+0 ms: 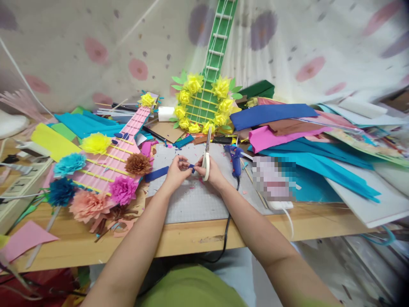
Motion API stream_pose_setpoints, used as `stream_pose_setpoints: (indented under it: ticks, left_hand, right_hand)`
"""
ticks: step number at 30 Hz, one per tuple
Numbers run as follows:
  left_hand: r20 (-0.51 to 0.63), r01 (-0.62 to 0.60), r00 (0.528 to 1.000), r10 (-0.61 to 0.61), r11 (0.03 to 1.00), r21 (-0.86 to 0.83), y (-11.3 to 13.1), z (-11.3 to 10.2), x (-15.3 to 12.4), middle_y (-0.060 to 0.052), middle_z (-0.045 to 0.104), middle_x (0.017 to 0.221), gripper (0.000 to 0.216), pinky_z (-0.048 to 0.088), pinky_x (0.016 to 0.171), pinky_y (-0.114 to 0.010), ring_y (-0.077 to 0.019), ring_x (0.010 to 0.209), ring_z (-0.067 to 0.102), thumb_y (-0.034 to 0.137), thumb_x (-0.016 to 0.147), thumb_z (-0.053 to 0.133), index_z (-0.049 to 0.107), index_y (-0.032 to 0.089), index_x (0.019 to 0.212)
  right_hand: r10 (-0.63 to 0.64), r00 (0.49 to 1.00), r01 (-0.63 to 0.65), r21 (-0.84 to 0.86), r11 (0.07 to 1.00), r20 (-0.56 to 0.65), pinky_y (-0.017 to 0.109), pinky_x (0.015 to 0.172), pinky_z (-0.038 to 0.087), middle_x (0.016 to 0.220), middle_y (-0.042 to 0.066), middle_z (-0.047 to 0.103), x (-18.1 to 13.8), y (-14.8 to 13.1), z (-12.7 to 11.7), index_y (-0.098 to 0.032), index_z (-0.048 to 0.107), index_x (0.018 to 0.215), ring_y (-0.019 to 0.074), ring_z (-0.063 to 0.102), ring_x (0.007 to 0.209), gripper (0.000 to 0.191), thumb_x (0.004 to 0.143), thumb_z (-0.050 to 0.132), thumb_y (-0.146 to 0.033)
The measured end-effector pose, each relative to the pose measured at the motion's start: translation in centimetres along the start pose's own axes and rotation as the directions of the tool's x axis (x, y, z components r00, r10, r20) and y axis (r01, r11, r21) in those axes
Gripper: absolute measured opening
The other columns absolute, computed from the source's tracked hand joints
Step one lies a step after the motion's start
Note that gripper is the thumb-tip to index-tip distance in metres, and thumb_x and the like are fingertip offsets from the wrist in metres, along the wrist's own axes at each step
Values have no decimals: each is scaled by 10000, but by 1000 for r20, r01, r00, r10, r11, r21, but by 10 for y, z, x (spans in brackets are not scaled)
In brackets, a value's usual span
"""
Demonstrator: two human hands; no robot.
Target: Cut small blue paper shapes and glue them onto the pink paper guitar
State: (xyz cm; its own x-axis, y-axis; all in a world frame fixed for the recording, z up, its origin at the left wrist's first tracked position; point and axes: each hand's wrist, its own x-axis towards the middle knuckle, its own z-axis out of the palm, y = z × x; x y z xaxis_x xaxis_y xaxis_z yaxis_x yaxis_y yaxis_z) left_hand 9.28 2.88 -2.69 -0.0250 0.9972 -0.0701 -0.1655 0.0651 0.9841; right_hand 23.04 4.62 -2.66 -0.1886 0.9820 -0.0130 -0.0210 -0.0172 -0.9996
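Between my two hands, over the grey cutting mat (pixel 188 202), is a small piece of dark blue paper (pixel 192 168). My left hand (pixel 178 171) pinches it from the left, thumb and finger closed. My right hand (pixel 212 172) meets it from the right with its fingertips. White-handled scissors (pixel 207 164) also sit in my right hand, blades pointing up and away. A dark blue paper strip (pixel 156 174) lies just left of my left hand. To the left rests a pink paper guitar (pixel 107 160) with colourful paper flowers.
A green paper guitar (pixel 204 104) ringed with yellow flowers stands at the back. Right of the mat's middle lies a blue glue gun (pixel 235 161) with its cord over the table edge. Crepe paper sheets (pixel 319 160) pile up at right; a power strip (pixel 22 192) is far left.
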Motion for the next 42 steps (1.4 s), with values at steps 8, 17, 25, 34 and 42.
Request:
stream_pose_setpoints:
  ticks: [8, 17, 25, 34, 42]
  left_hand:
    - [-42, 59, 997, -66, 986, -154, -12, 8, -2, 45, 562, 686, 492, 539, 559, -299, -190, 667, 668, 219, 526, 729, 358, 200, 849]
    - [10, 91, 996, -91, 995, -25, -5, 4, -4, 82, 485, 669, 470, 506, 480, -226, -129, 585, 629, 164, 507, 704, 359, 200, 824]
    - [-126, 39, 990, -65, 979, -202, -5, 19, -7, 79, 482, 626, 455, 504, 499, -230, -100, 576, 573, 226, 508, 733, 360, 194, 766]
    - [-150, 15, 987, -53, 969, -247, 2, 18, -9, 75, 460, 674, 465, 511, 502, -244, -72, 569, 507, 222, 475, 743, 387, 190, 772]
    - [-288, -10, 954, -85, 950, -312, 0, 26, -10, 92, 479, 631, 480, 513, 514, -240, -77, 538, 545, 197, 479, 740, 356, 200, 768]
  right_hand:
    - [30, 998, -21, 152, 988, -59, 234, 499, 346, 618, -55, 522, 1, 0, -2, -193, 396, 729, 75, 457, 496, 410, 507, 707, -340]
    - [50, 997, -42, 143, 989, -54, 234, 533, 357, 670, -48, 527, -2, -2, 1, -186, 414, 769, 83, 475, 564, 446, 471, 723, -308]
    - [96, 989, -61, 284, 957, -111, 224, 464, 332, 580, -71, 517, 1, -1, 5, -196, 424, 756, 72, 442, 458, 414, 479, 711, -308]
    - [57, 994, -34, 250, 968, -88, 215, 455, 333, 588, -70, 531, -3, -4, 7, -193, 434, 724, 63, 440, 459, 361, 491, 697, -278]
    - [64, 993, -34, 281, 959, -98, 219, 467, 356, 632, -63, 541, -1, 1, 9, -198, 421, 762, 66, 456, 475, 436, 483, 727, -335]
